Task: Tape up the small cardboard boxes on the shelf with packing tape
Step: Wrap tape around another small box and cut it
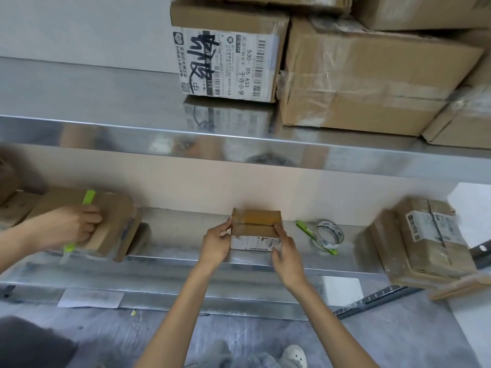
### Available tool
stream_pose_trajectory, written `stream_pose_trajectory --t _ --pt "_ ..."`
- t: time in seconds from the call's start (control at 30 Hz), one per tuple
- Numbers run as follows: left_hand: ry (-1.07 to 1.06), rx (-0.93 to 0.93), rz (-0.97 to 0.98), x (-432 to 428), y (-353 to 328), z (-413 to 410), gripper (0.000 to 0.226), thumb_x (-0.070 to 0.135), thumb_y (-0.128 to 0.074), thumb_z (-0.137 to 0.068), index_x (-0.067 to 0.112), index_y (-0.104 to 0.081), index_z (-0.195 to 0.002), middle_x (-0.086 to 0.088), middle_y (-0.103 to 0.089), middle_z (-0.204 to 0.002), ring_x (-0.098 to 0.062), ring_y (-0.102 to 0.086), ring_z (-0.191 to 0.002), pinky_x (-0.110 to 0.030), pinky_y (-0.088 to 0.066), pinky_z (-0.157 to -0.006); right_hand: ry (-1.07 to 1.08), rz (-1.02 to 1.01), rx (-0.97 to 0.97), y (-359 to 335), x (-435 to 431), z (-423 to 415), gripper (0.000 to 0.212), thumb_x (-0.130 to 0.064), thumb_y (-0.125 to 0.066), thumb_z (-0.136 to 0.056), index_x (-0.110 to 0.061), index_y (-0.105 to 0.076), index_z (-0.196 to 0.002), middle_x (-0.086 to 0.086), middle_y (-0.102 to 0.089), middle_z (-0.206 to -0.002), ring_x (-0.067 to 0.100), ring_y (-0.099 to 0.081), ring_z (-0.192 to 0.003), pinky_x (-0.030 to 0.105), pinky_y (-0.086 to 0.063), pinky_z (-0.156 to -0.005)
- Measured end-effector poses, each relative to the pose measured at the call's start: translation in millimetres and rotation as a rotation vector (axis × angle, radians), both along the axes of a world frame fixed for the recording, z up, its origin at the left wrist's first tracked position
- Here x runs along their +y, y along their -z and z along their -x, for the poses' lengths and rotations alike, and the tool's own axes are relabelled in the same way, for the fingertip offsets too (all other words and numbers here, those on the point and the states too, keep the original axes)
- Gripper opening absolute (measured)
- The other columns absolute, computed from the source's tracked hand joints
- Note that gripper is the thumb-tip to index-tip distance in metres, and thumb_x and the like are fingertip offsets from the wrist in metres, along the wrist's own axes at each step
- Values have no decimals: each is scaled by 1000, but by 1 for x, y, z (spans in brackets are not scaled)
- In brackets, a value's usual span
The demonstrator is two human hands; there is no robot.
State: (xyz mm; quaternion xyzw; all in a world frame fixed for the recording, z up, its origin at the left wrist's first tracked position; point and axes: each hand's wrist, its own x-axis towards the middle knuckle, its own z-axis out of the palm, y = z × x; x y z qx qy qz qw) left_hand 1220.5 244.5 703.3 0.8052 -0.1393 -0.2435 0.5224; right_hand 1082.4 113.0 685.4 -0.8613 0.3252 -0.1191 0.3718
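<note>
Shoe: one light shoe [295, 354] shows at the bottom edge on a grey floor, below both forearms.
Left hand: the left hand [216, 241] pinches the left side of the small box [255, 227], thumb and fingers curled against its edge.
Right hand: the right hand [285, 251] grips the box's right side, thumb up on the top edge and fingers curled round the front corner.
Small box: it sits on the lower shelf [180, 243] near the middle, close to the back wall, held between both hands; a printed label covers its front face and a seam runs across its top.
Tape: a clear tape roll [327, 224] lies on the same shelf just right of the box, with a green cutter [305, 227] slanting against it.
Other person: another hand [77, 224] at far left holds a green knife [88, 197] on a flat carton [111, 216].
Right end: taped parcels [430, 235] lie stacked there.
Upper shelf: the upper shelf [106, 102] carries a labelled carton [228, 57] touching a larger carton [372, 75].
</note>
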Motion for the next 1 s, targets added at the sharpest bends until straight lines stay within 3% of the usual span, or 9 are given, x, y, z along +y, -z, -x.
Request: stream_pose_trajectory --t 0.1,0.23,0.37,0.47,0.53,0.63,0.77,0.87,1.0 --pt "-12 3 8 3 1 3 38 2 -49 -94 9 -60 -130 -5 -62 -129 -20 -56 -122 -19 -40 -98 -20 -33 5 0 1 1 61 -11 -49 -92 -21 -25 -148 12 -49 -123 24 -58 -89 26 -43 -77" --pt "-78 -28 26 6 -1 11 12 24 -61 -94 13 -62 -100 0 -67 -101 -17 -62 -97 -19 -45 -78 41 -115 -81 -4 9 0 51 -17 -52 -93 -18 -34 -141 7 -44 -135 21 -49 -119 35 -43 -100" --pt "-119 -42 26 7 -4 17 32 27 -76 -82 14 -53 -99 7 -62 -84 -6 -60 -76 -8 -43 -61 174 -201 -224 -6 24 5 27 -16 -56 -92 -15 -49 -118 1 -55 -118 18 -53 -110 28 -43 -93" --pt "-117 -88 75 6 -4 18 38 7 -78 -78 15 -57 -108 0 -64 -87 -5 -61 -79 -4 -46 -65 271 -272 -310 -9 26 9 23 -12 -61 -90 -9 -44 -104 2 -54 -99 22 -57 -96 20 -42 -78" --pt "-102 -127 95 5 -4 19 37 -2 -75 -77 15 -59 -107 -2 -65 -95 -7 -62 -86 -9 -49 -74 317 -294 -341 -11 23 12 33 -12 -64 -88 -10 -39 -109 3 -53 -99 20 -56 -94 18 -43 -79" --pt "-57 -178 1 6 1 23 26 -4 -68 -81 15 -57 -93 8 -64 -93 -2 -59 -90 -11 -46 -77 330 -390 -282 -11 16 12 45 -18 -62 -89 -16 -35 -125 7 -58 -107 22 -58 -96 29 -48 -85" --pt "-13 -31 -28 8 12 26 37 -22 -45 -77 11 -55 -92 -9 -63 -98 -26 -63 -92 -39 -55 -75 292 -421 -170 -12 13 15 38 -22 -52 -96 -8 -41 -129 3 -54 -109 14 -50 -96 19 -36 -80" --pt "-60 -43 -21 8 16 22 33 -10 -44 -85 17 -60 -95 -8 -68 -98 -28 -64 -93 -47 -56 -83 300 -405 -132 -10 7 16 30 -25 -47 -98 -6 -46 -121 0 -53 -101 14 -50 -91 17 -33 -72" --pt "-57 -63 -12 6 16 22 20 0 -50 -92 9 -65 -101 -6 -68 -93 -26 -65 -91 -41 -54 -86 304 -384 -110 -8 0 16 26 -22 -49 -97 -3 -51 -115 3 -57 -97 19 -55 -92 19 -36 -74"
